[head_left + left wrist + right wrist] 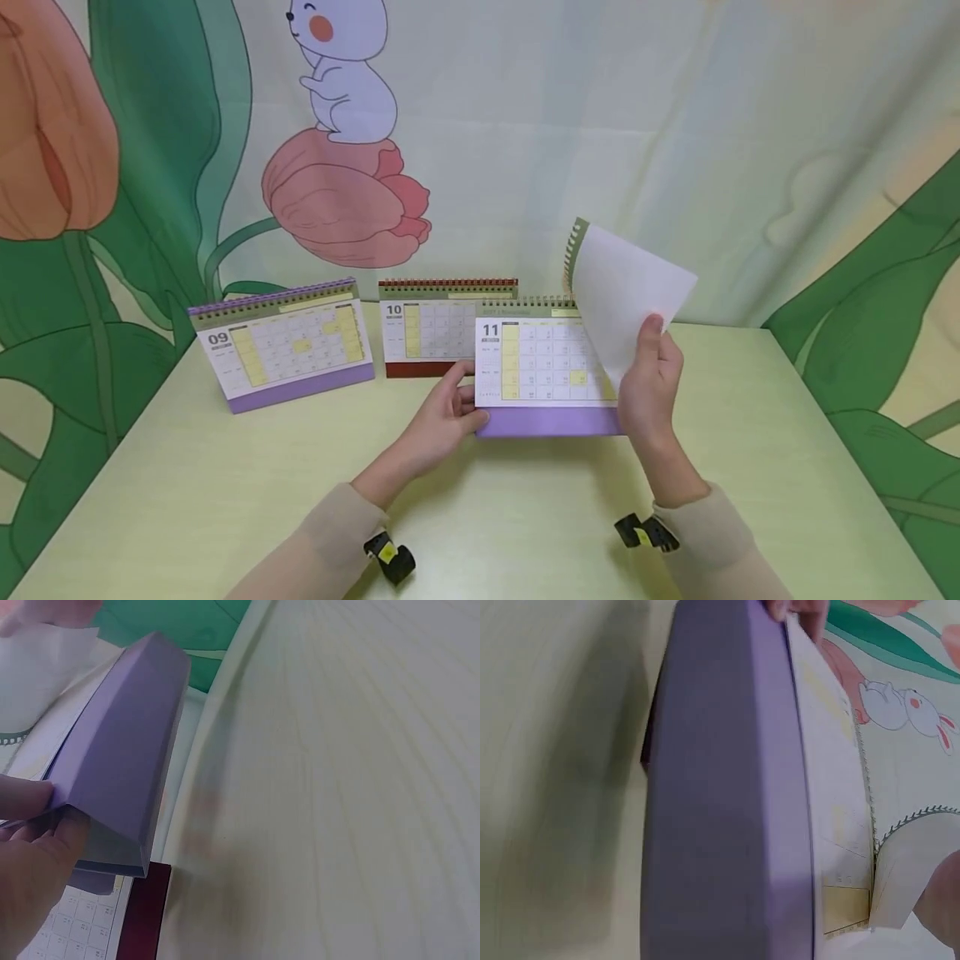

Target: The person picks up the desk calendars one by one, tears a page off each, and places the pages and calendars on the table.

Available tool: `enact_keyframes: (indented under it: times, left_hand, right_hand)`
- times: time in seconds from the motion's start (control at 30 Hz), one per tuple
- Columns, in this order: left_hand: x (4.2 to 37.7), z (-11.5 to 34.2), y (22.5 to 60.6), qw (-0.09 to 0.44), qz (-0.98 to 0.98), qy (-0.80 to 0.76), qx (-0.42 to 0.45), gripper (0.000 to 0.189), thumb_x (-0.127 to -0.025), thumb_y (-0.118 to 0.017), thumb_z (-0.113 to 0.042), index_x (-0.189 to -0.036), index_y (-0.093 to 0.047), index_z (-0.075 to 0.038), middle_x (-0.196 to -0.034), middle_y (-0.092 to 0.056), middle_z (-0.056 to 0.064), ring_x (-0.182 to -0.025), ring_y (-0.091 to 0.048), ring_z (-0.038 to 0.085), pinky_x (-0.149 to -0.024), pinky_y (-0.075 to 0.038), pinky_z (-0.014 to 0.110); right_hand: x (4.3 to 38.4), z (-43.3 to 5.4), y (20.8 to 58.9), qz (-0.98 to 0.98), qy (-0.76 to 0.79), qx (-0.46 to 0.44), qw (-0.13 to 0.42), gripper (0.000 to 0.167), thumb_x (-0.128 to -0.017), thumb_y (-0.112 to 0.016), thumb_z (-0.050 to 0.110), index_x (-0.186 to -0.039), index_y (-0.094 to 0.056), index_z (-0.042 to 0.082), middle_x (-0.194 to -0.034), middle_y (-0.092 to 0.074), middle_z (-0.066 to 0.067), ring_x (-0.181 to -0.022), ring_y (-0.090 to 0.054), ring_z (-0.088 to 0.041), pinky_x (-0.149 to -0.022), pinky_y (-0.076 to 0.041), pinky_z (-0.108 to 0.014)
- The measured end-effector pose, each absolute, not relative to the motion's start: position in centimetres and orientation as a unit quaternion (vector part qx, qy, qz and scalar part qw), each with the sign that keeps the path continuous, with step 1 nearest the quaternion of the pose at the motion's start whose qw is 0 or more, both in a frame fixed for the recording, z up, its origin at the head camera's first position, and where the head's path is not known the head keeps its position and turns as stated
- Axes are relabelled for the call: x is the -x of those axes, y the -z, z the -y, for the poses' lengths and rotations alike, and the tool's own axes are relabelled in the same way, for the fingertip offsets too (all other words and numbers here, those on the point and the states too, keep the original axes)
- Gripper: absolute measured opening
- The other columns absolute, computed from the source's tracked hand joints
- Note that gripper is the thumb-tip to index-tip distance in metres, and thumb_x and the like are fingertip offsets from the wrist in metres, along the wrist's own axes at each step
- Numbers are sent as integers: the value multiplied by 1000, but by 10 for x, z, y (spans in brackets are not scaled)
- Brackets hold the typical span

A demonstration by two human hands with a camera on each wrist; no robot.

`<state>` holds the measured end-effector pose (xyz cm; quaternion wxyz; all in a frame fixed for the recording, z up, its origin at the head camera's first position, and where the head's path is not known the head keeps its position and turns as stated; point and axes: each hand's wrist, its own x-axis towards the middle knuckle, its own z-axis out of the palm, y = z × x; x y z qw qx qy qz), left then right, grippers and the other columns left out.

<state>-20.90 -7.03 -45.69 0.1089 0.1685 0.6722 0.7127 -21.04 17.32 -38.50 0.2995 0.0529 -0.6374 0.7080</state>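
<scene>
My left hand (pixel 431 421) grips the lower left edge of a desk calendar (pixel 547 422) with a purple base and an "11" page facing me. In the left wrist view, the thumb lies on the front of the purple base (pixel 124 742) and fingers reach inside its folded stand. Between the thumb and fingers of my right hand (pixel 649 387) is a calendar sheet (pixel 633 283), pulled up with its blank white side showing. The sheet's green punched edge stands away from the ring binding at upper left; in the right wrist view the sheet (pixel 907 859) curls beside the rings.
Behind, on the pale table (pixel 247 500), stand a purple-based calendar (pixel 300 387) marked "09" and a dark red-based one (pixel 420 369) marked "10", partly covered by the held calendar. A printed cloth (pixel 487 167) hangs along the table's back edge.
</scene>
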Motion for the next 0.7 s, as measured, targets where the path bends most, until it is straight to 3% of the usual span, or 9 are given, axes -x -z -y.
enact_keyframes:
  times: [0.13, 0.23, 0.3, 0.4, 0.53, 0.7]
  left_hand:
    - [208, 69, 453, 104, -669, -715, -175, 55, -93, -51, 22, -142, -40, 0, -125, -66, 25, -101, -66, 25, -79, -55, 28]
    - [207, 69, 452, 102, -665, -717, -180, 56, -92, -50, 23, -142, -39, 0, -125, -65, 27, -102, -66, 26, -80, -55, 28]
    - [207, 69, 452, 100, -665, -717, -180, 56, -93, -50, 22, -143, -40, -1, -125, -65, 26, -103, -66, 27, -81, -55, 29]
    - [208, 70, 451, 92, -669, -716, -176, 56, -94, -51, 21, -143, -40, -2, -125, -66, 24, -104, -67, 28, -83, -56, 31]
    - [209, 73, 449, 83, -674, -715, -166, 55, -93, -51, 21, -143, -41, -2, -124, -66, 24, -105, -67, 29, -84, -56, 31]
    - [210, 76, 448, 84, -670, -720, -157, 56, -93, -52, 22, -143, -41, -1, -124, -65, 25, -105, -67, 29, -84, -56, 31]
  right_hand:
    - [209, -172, 396, 717, -600, -138, 327, 34, -109, -53, 21, -117, -68, -9, -105, -73, -19, -88, -66, -11, -75, -53, -20]
    - [212, -169, 400, 745, -533, -220, 334, 24, -101, -62, 0, -122, -68, -6, -110, -73, -19, -95, -69, -15, -82, -53, -21]
    - [215, -167, 400, 757, -490, -259, 345, 35, -93, -65, -10, -126, -68, -2, -116, -73, -16, -103, -70, -20, -89, -53, -24]
    - [218, -168, 400, 771, -435, -291, 363, 50, -84, -62, -19, -130, -68, -1, -130, -69, -13, -119, -65, -30, -107, -46, -39]
    - [221, -174, 403, 795, -373, -301, 373, 54, -78, -59, -21, -127, -71, -1, -134, -65, -15, -127, -60, -33, -114, -33, -58]
    - [223, -181, 407, 822, -317, -302, 364, 60, -73, -55, -19, -128, -70, 1, -139, -61, -18, -136, -52, -34, -119, -20, -62]
